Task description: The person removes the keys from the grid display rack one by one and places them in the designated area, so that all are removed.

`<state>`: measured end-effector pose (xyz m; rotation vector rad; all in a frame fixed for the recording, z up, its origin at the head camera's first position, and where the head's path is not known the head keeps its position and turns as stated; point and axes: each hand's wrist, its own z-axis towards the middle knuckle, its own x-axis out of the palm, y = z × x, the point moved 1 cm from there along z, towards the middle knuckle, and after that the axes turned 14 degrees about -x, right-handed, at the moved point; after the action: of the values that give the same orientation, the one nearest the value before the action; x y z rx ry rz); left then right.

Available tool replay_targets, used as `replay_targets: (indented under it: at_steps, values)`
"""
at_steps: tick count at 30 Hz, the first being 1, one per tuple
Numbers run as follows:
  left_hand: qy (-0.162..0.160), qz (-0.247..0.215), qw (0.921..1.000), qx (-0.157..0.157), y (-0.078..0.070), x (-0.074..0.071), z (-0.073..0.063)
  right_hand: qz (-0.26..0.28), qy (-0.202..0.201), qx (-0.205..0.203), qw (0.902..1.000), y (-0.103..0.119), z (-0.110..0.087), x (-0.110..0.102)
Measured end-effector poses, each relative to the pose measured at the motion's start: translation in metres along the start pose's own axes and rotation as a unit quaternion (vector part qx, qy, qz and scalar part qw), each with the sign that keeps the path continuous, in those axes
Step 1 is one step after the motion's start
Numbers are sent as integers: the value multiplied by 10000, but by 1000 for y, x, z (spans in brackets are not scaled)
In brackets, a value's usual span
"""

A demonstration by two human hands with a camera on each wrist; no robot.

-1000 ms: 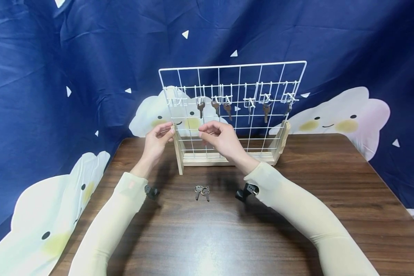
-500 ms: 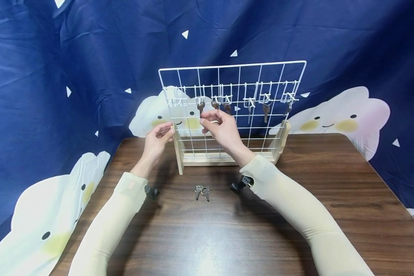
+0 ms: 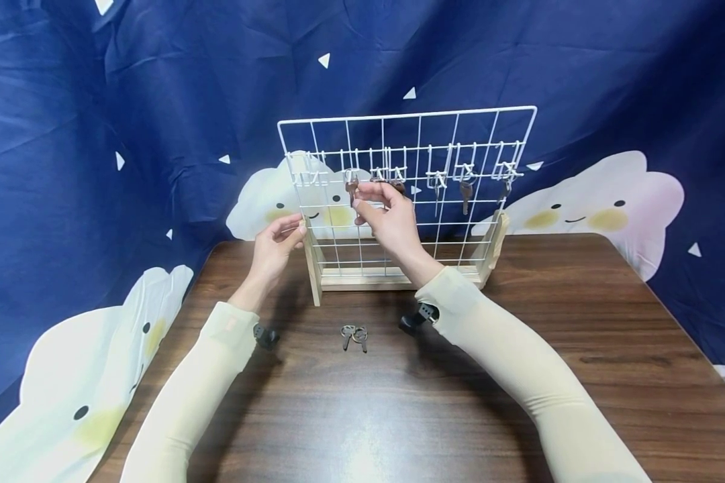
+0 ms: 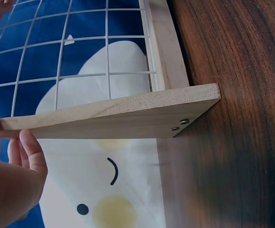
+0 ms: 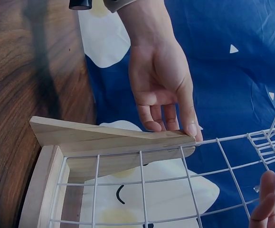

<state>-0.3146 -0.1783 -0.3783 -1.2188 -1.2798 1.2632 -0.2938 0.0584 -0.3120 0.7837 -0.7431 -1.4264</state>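
A white wire grid rack (image 3: 399, 245) stands upright in a wooden frame, with several keys hung from its hooks. My left hand (image 3: 273, 245) pinches the tip of the rack's left wooden side support (image 4: 128, 110), thumb on one face and fingers on the other. At the leftmost hanging key (image 3: 351, 188), my right hand (image 3: 391, 218) has thumb and index finger around its lower part. That key's ring is at its hook. In the right wrist view only the right fingertips (image 5: 266, 202) show at the edge, partly hiding the key.
Two ringed keys (image 3: 354, 337) lie on the brown wood-grain table (image 3: 314, 402) in front of the rack. Other keys, such as one brown key (image 3: 466, 198), hang farther right. A blue cloth with clouds (image 3: 205, 80) covers the back.
My right hand has risen from below the leftmost key up to it, with its fingers now at the key. My left hand stays on the wooden support.
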Motion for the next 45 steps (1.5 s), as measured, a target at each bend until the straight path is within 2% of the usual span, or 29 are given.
replay_targets:
  at_steps: [13,29,45]
  values:
    - [35,-28,10000,81,0,0,-1,328,-183,74,9993,-1,-2,6]
    - [18,39,9999,98,0,0,0,-68,-244,-225,9994,-2,5,7]
    - [39,68,10000,50,0,-1,0,-64,-219,-414,9989,2,10,8]
